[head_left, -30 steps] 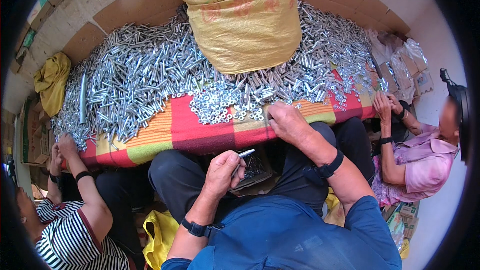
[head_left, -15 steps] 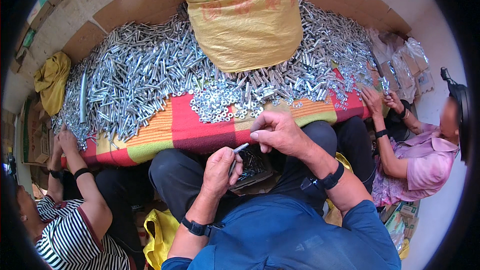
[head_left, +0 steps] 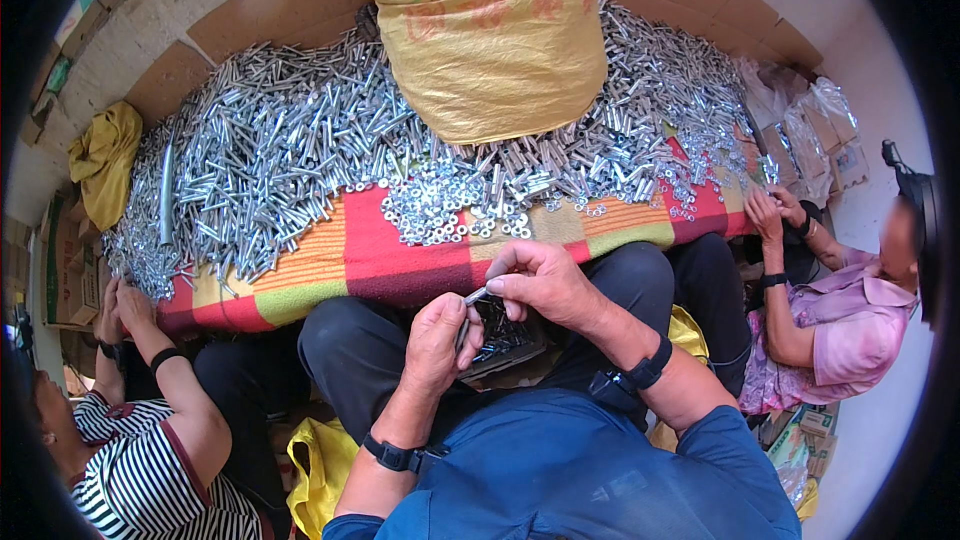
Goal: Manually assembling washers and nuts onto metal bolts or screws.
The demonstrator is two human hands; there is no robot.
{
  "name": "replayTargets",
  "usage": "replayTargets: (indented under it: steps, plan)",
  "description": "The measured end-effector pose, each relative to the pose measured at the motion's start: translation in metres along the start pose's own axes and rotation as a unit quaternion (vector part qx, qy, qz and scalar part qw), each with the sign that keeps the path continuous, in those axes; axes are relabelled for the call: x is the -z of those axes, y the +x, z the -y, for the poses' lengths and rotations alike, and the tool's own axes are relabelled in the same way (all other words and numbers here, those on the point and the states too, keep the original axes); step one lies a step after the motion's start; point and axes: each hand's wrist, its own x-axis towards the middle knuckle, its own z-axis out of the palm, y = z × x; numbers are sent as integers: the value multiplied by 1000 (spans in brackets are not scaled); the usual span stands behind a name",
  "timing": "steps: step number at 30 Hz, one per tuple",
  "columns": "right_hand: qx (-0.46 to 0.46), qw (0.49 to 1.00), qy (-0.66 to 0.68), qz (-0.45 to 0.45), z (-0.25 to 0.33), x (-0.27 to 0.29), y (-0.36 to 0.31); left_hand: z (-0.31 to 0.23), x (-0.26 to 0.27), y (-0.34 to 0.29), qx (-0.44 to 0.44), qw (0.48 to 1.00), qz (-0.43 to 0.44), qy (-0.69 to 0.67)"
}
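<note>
Beyond the held rod (head_left: pixel 476 296), a yellow sack (head_left: pixel 497 75) bears red print (head_left: pixel 488 8).

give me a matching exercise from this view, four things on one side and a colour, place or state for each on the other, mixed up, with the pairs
1. left hand
2. right hand
3. ring-shaped pieces
4. large sack

A. yellow
B. closed around a slim metal piece
C. at that piece's tip
D. piled on the checked blanket

Pairs: 1-B, 2-C, 3-D, 4-A

Wkshop w/ metal fasteners (head_left: pixel 285 150) & washers (head_left: pixel 425 210)
</note>
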Motion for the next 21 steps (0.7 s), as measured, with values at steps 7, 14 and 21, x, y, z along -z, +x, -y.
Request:
replayTargets:
  steps: [7, 14, 21]
  plan:
    - [-77, 978, 190, 24, -15, 4, 2, 0, -1, 1, 4, 1000, -16, 17]
    - [-28, 999, 35, -4, -10, 1, 1, -1, 0, 0, 8, 1000, 0, -1]
    - [285, 833, -447, -158, -25, 30, 35, 1, 1, 2, 1, 1000, 0, 9]
